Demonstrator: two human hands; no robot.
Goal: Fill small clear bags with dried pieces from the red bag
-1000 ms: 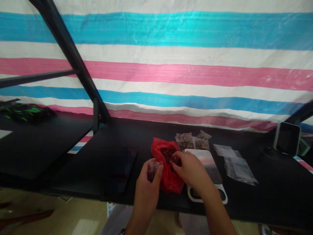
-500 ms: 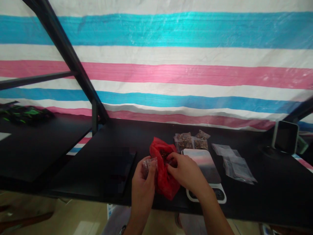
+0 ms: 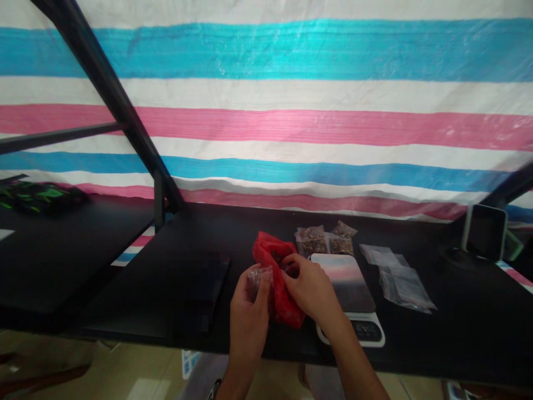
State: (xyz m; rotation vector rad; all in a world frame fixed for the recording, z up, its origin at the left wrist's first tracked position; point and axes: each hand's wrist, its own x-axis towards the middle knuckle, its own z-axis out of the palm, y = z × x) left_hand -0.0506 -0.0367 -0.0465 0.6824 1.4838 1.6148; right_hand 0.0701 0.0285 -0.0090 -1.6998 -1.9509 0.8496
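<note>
Left hand (image 3: 249, 311): grip clamped on small clear plastic pouch (image 3: 259, 275), now drawn closer against crumpled red plastic bag (image 3: 278, 291) on black table (image 3: 200, 239). Right hand (image 3: 311, 289): fingers still inside bag mouth; whether its grip is closed cannot be told.

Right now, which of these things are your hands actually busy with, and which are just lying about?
In use: small clear plastic pouch in the left hand; crumpled red plastic bag, right hand at its mouth.
Lying about: white digital scale; filled clear packets; empty clear pouches; dark screen on a stand.
</note>
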